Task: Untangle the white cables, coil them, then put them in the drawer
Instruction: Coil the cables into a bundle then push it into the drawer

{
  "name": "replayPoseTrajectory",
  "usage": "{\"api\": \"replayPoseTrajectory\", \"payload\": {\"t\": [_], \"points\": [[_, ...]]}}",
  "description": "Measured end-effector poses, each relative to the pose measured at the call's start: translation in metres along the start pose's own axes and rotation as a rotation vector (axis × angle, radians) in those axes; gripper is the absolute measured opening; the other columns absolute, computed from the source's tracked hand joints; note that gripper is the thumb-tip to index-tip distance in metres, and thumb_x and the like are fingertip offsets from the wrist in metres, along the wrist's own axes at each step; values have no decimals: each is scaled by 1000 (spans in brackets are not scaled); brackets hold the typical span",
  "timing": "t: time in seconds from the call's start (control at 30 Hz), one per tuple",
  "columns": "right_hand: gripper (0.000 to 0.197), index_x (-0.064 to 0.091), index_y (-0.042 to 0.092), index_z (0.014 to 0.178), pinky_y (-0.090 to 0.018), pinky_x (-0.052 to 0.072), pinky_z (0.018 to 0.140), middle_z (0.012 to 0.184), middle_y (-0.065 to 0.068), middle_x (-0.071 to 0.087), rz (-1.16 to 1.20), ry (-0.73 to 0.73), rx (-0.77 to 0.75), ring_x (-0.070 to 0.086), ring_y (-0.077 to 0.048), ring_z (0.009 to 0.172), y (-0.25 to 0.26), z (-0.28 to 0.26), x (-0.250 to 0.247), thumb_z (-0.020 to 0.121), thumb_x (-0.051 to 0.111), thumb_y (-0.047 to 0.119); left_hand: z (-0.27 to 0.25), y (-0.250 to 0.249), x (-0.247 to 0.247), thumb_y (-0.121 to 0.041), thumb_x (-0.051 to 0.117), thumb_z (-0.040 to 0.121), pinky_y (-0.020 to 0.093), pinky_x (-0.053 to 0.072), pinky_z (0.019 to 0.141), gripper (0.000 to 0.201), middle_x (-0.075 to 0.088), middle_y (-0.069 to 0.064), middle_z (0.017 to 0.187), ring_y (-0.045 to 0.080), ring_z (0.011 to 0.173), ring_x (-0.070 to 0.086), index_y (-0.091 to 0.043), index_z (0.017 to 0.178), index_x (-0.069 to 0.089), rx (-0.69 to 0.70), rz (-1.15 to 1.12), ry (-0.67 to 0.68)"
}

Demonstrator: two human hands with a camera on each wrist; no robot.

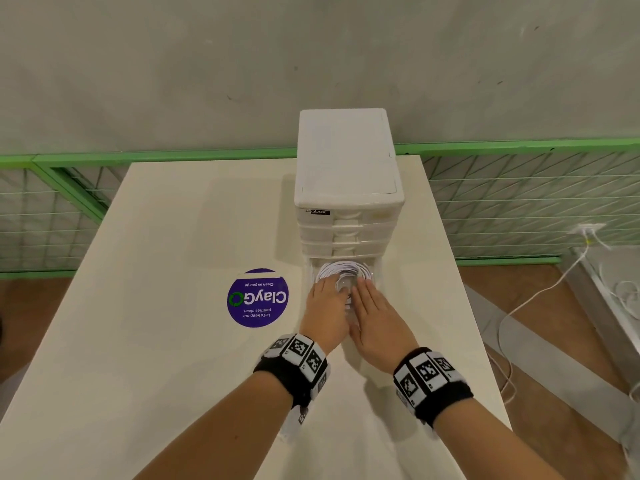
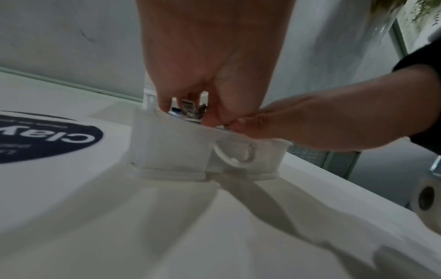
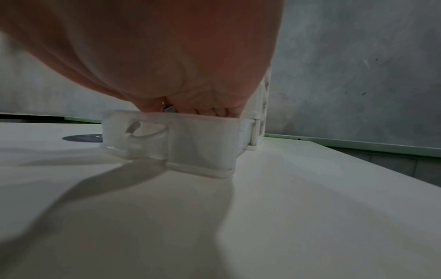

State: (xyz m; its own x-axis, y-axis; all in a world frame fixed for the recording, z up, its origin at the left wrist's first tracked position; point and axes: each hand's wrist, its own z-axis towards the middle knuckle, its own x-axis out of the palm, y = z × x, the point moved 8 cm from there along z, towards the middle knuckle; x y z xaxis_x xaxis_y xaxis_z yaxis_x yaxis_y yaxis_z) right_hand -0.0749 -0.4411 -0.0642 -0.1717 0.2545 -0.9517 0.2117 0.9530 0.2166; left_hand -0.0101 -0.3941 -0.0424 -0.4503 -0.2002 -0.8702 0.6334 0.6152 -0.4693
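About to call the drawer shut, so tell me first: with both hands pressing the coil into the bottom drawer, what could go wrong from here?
1. The coiled white cables may spring up once the left hand and right hand lift, and catch on the closed drawers above.
2. The metal plugs stand near the open drawer rim and could jam when it slides in.
3. Fingers inside could be pinched.

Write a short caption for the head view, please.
Both hands press coiled white cables into the open bottom drawer.
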Motion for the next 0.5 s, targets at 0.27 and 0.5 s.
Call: {"api": "replayPoseTrajectory", "payload": {"t": [0.27,0.5], "points": [[94,48,1,131,-44,45,96,137,-25,47,-91,187,104,49,-36,125,-4,3,11,84,6,71,-8,21,-95,-3,49,89,43,48,90,19,60,7,102,21,97,56,-5,99,65,-74,-426,-601],[93,14,8,148,-51,13,115,154,-22,10,-223,176,72,14,-35,144,0,1,1,79,-3,67,11,36,-159,-51,45,94,31,40,99,59,49,10,130,20,120,49,-14,140,35,-251,-830,-692]]}}
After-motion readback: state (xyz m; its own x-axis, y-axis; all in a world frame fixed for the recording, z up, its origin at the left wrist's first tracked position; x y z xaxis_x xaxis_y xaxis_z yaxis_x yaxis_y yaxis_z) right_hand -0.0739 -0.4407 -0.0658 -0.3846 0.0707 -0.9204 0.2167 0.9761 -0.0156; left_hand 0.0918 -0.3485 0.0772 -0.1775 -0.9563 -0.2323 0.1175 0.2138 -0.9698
